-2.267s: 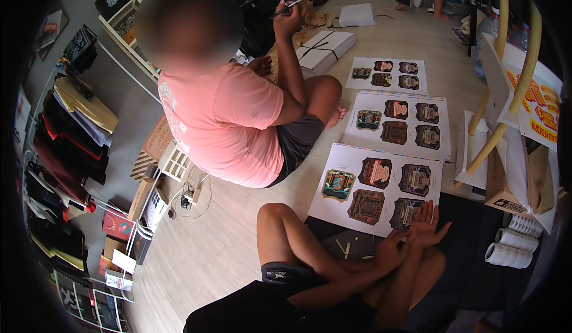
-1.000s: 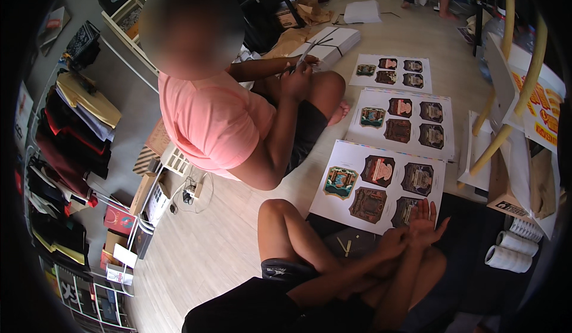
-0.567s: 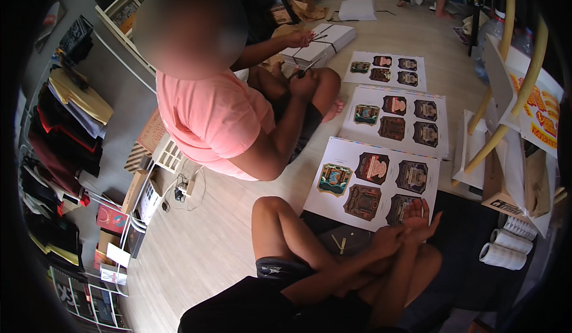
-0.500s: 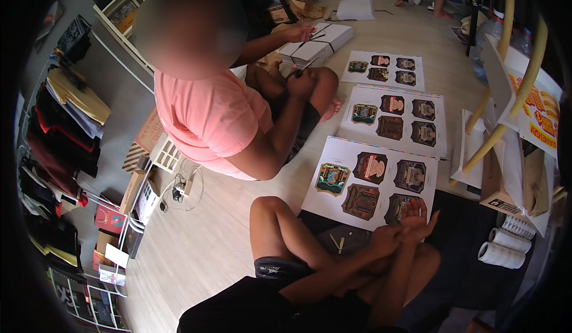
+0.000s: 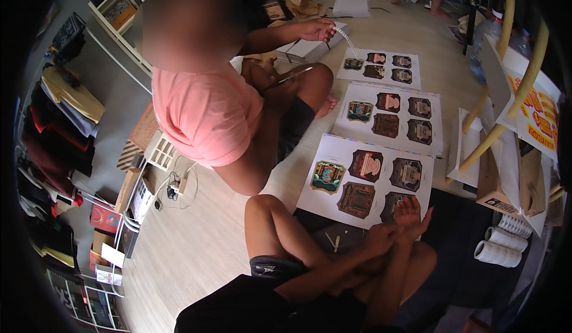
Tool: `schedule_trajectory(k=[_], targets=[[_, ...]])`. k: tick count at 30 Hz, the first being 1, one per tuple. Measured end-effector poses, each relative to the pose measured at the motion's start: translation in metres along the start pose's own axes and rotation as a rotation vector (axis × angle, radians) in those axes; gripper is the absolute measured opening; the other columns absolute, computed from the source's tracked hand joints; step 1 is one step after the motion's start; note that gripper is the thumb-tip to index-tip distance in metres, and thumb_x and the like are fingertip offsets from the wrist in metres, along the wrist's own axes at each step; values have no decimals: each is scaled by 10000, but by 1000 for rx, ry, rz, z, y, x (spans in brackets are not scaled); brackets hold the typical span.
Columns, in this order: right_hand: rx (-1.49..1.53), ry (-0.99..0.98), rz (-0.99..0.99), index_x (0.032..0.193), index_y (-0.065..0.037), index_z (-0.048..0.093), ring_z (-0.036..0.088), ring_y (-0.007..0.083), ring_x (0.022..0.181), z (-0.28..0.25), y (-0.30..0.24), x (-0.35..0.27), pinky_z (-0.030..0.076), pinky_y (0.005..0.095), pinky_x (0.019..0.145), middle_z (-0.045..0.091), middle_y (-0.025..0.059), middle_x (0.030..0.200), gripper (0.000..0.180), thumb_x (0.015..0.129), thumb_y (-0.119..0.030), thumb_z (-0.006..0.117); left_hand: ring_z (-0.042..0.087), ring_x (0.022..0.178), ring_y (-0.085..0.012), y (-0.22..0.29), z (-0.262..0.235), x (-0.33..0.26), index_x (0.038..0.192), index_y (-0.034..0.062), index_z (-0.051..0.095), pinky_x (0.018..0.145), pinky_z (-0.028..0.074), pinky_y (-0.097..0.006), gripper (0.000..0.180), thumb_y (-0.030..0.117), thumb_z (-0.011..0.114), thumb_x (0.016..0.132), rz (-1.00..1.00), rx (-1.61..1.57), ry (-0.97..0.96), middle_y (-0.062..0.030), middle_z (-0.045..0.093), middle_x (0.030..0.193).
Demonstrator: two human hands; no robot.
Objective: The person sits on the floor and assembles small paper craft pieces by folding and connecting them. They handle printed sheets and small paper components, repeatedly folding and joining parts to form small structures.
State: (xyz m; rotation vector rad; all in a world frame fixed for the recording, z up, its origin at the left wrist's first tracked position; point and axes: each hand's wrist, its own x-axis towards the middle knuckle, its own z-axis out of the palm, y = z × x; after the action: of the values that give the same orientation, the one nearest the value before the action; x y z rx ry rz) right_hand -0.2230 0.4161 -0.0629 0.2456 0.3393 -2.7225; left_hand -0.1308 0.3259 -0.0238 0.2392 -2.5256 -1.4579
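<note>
My left hand (image 5: 382, 237) is closed against the heel of my right hand; its fingertips and anything in them are hidden. My right hand (image 5: 411, 218) is palm up with its fingers apart, over the lower right corner of the nearest printed sheet (image 5: 322, 205). That white sheet carries several ornate label designs. Beyond it lie a second printed sheet (image 5: 344, 124) and a third sheet (image 5: 382, 83) with similar designs. Small yellowish strips (image 5: 336, 242) rest on a dark surface beside my left hand.
At the left sits a co-worker in a pink shirt (image 5: 199, 115), holding a thin white strip (image 5: 347, 40) and a slim pointed tool (image 5: 298, 72). White paper stacks (image 5: 351, 6) lie farther back. White rolls (image 5: 497, 254) and a yellow-legged stool (image 5: 476, 157) stand at right.
The co-worker's far hand has moved from the strapped paper stack toward the farthest sheet, now with a white strip hanging from it. My hands stay together, nearly unmoved.
</note>
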Motion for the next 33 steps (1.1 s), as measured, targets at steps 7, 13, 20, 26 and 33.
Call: schedule_trajectory(k=[7, 13, 20, 26, 33], targets=[[-36, 9, -64, 1213, 55, 587, 645, 393, 949, 4, 7, 2, 519, 526, 926, 654, 282, 1057, 682, 974, -577, 500, 615, 701, -401, -13, -1, 1, 782, 14, 589, 635, 472, -458, 337, 295, 599, 968, 71, 9, -35, -192, 591, 708], [-91, -1, 40, 1233, 25, 586, 640, 348, 977, 19, 12, -5, 522, 478, 901, 651, 253, 1102, 625, 1021, -538, 419, 611, 641, -371, -3, -12, -2, 746, -4, 612, 597, 469, -442, 351, 271, 608, 965, 90, 34, -2, -187, 594, 683], [-1031, -111, -333, 1183, 12, 580, 642, 141, 890, 46, 63, 7, 504, 268, 831, 684, 99, 993, 252, 962, -87, 648, 609, 630, -378, -31, -60, -27, 791, -16, 643, 588, 475, -438, 259, 173, 610, 965, 65, -37, 95, -193, 602, 697], [-1691, -10, -750, 1178, 18, 590, 633, 269, 914, 64, 61, 40, 502, 379, 817, 649, 142, 999, 366, 882, -142, 734, 623, 638, -380, -49, -169, -64, 749, 23, 631, 593, 482, -465, 306, 237, 617, 967, -9, 294, -24, -186, 611, 690], [-2276, -153, -643, 1244, -32, 593, 517, 354, 1171, 40, 70, 123, 409, 506, 964, 551, 184, 1241, 468, 821, -176, 734, 585, 579, -283, -87, -201, -87, 649, 78, 545, 541, 465, -413, 340, 252, 744, 863, 148, 464, -7, -99, 557, 608]])
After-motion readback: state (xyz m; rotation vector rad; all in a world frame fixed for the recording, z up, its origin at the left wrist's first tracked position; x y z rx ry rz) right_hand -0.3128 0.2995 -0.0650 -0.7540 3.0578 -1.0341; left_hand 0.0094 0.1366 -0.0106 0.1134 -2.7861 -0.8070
